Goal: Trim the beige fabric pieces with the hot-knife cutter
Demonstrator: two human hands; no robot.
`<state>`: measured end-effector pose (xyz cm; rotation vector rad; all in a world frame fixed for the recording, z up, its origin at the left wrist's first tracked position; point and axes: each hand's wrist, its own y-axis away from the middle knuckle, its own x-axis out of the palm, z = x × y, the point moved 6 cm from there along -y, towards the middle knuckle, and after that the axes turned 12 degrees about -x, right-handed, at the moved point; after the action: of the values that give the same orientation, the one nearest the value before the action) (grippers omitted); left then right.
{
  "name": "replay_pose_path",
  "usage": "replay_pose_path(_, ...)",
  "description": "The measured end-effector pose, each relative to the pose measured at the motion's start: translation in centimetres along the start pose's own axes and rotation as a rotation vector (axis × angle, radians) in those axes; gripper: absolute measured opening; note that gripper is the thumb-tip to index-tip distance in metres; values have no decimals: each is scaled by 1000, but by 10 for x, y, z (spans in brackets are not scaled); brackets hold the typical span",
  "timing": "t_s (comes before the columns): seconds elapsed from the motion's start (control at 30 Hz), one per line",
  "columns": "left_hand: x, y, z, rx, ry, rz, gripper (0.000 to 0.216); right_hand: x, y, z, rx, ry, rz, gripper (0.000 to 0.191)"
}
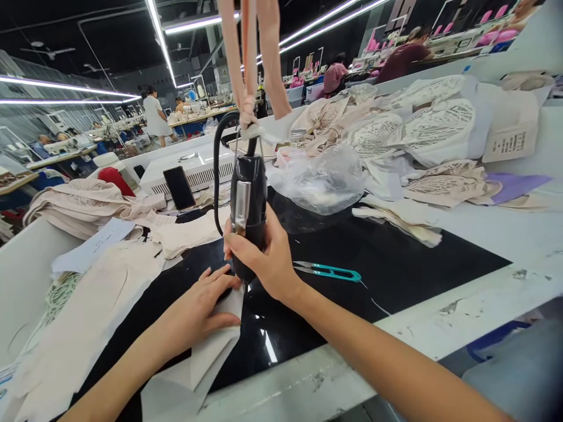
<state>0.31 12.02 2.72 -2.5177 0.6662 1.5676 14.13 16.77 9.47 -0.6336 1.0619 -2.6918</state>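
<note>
My right hand [272,258] is wrapped round a black corded power tool [249,193] with a shiny metal strip on its front. It stands upright, hung from pink fabric strips [250,64], and its lower tip is close to the edge of a beige fabric piece [220,351]. My left hand [204,308] lies on that fabric with its fingers stretched out, the fingertips next to the tool's foot. Under both is a glossy black sheet [308,316]. Thread snips with a turquoise handle [336,272] rest to the right of my right wrist.
Beige fabric pieces [88,316] are stacked at left, near a phone [179,187] leaning on a white vented box [202,167]. A clear plastic bag [319,179] and lace-patterned pieces [440,129] lie at the back right. Several people sit at sewing machines beyond; one person [155,114] stands.
</note>
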Motion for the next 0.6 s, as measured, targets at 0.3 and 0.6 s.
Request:
replay_pose_path(0.3, -3, 3, 1, -45, -41, 70, 32, 8, 6, -6, 42, -46, 51, 33)
replay_pose_path(0.6, -5, 2, -3, -10, -66, 80, 37, 8, 10, -5, 24, 2, 55, 29)
